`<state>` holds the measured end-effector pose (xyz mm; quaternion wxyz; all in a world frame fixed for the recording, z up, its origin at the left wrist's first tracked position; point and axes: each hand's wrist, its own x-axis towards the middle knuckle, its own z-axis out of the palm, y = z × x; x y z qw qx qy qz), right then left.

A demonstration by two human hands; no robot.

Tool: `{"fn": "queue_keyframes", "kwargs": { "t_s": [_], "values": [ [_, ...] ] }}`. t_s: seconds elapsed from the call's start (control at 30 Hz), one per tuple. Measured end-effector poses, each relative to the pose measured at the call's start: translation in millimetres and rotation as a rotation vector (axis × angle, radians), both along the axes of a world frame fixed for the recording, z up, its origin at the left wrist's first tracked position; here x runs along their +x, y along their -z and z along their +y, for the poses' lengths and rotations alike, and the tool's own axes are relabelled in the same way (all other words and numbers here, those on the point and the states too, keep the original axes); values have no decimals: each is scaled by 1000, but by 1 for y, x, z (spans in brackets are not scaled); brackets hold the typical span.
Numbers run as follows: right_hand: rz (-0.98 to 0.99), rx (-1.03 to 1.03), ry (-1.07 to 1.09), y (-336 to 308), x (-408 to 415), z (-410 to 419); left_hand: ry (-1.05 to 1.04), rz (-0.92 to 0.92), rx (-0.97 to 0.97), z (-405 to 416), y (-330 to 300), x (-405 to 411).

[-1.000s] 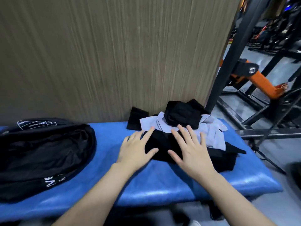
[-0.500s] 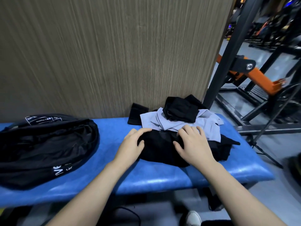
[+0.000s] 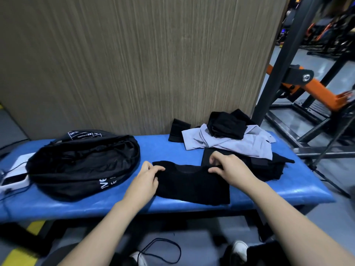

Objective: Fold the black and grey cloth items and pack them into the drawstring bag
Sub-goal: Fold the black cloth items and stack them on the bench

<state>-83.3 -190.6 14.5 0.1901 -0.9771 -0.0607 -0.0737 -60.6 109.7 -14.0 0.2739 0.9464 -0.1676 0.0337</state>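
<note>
left grip [image 3: 145, 178], right grip [image 3: 226, 166], both pinching

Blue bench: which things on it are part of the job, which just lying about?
Job: black garment gripped by left hand and right hand; grey cloth; black pile; drawstring bag.
Lying about: white device; cable on floor.

Single head-worn view, forward and down, close over the blue bench [image 3: 192, 206].

You are in a gym: a blue padded vinyl table [image 3: 192, 148] stands beside a black steel rack upright [image 3: 276, 60], an orange-and-black weight machine arm [image 3: 315, 89], and more machines behind.
</note>
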Motion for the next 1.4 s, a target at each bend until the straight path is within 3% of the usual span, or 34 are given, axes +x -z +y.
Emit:
{"fn": "queue_keyframes", "kwargs": {
  "t_s": [0.17,0.3,0.4,0.53,0.67,1.23,1.4],
  "values": [
    [-48,-134,12,10,6,17,-10,67,58,19,9,-4],
    [-149,-212,-16,13,7,23,-100,-220,216,20,12,-2],
    [-181,-227,-117,13,-4,26,16,-292,213,12,9,1],
    [-4,-275,-199,27,-22,31,188,-221,339,-8,16,0],
    [170,-332,-191,48,-31,15,137,-9,438,-6,27,3],
    [228,-256,-127,23,-32,-33,127,92,405,-21,25,-3],
    [252,-113,-63,26,-29,-33,124,93,370,-19,24,-4]
  ]
}}
